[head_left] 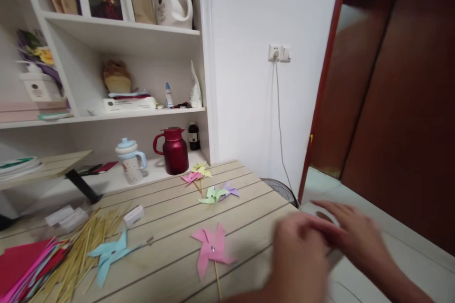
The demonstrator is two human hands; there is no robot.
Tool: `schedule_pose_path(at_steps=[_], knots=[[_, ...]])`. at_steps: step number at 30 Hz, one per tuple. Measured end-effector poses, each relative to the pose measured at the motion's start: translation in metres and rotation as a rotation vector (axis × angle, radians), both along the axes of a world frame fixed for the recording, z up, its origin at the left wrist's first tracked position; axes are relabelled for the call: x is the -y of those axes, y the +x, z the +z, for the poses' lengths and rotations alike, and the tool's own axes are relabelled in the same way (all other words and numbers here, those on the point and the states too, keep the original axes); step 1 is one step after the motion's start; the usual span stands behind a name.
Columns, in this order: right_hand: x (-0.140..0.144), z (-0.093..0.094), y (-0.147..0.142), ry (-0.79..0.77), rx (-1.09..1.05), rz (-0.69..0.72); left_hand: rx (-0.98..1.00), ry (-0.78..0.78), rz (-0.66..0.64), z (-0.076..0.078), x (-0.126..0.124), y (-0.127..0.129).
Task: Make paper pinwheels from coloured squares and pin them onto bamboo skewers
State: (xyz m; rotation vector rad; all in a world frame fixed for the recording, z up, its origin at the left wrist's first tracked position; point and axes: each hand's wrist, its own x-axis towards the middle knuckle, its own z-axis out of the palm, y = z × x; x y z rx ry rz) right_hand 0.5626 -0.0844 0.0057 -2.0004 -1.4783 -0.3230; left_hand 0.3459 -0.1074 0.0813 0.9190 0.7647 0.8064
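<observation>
Both hands are at the lower right, past the table's right edge, and blurred by motion. My left hand (pixel 302 251) is closed, its fingers bent towards the right hand; anything pinched there is hidden. My right hand (pixel 359 227) curls around a pale, round thing that looks like a roll of tape (pixel 332 218), mostly covered by the fingers. A pink pinwheel (pixel 212 250) on a thin stick lies on the table left of my hands. Further left is a light blue pinwheel (pixel 108 255). Green (pixel 212 195), purple (pixel 230 189), pink (pixel 192 177) and yellow (pixel 202 169) pinwheels lie towards the back.
Thin straw-coloured sticks (pixel 83 251) and coloured paper sheets (pixel 24 265) cover the table's left side, near a small white block (pixel 134 216). A red jug (pixel 175 151) and a blue-lidded cup (pixel 131 163) stand on the shelf behind. A cable (pixel 279 118) hangs from the wall socket.
</observation>
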Motion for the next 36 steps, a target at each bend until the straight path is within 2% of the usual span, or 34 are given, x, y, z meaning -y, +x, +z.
schedule_pose_path(at_steps=[2, 3, 5, 6, 8, 11, 13, 16, 19, 23, 29, 33, 36], knots=[[-0.053, 0.020, -0.057, -0.062, -0.026, 0.201, -0.049, 0.247, 0.222, 0.019, -0.054, -0.055], [-0.081, 0.027, -0.085, -0.095, -0.050, 0.292, -0.119, 0.295, 0.308, 0.021, -0.078, -0.082], [-0.139, 0.036, -0.137, -0.148, -0.088, 0.408, -0.349, 0.267, 0.371, 0.012, -0.114, -0.126], [-0.170, 0.038, -0.160, -0.156, -0.090, 0.428, -0.486, 0.225, 0.369, 0.002, -0.127, -0.143], [-0.229, 0.041, -0.197, -0.174, -0.095, 0.448, -0.604, 0.138, 0.363, -0.020, -0.145, -0.169], [-0.303, 0.041, -0.232, -0.208, -0.092, 0.476, -0.685, 0.101, 0.413, -0.041, -0.165, -0.196], [-0.338, 0.038, -0.247, -0.257, -0.083, 0.515, -0.721, 0.112, 0.482, -0.043, -0.179, -0.215], [-0.370, 0.024, -0.260, -0.371, -0.040, 0.670, -0.757, 0.125, 0.552, -0.041, -0.200, -0.241], [-0.377, 0.006, -0.265, -0.458, -0.009, 0.841, -0.771, 0.110, 0.549, -0.042, -0.213, -0.255], [-0.358, -0.002, -0.256, -0.524, -0.015, 0.981, -0.770, 0.120, 0.518, -0.047, -0.211, -0.252], [-0.298, 0.015, -0.230, -0.619, -0.080, 1.076, -0.772, 0.191, 0.398, -0.045, -0.189, -0.226], [-0.250, 0.027, -0.223, -0.665, -0.133, 1.141, -0.771, 0.257, 0.317, -0.044, -0.173, -0.212], [-0.217, 0.037, -0.216, -0.649, -0.226, 1.145, -0.795, 0.319, 0.298, -0.040, -0.164, -0.206]])
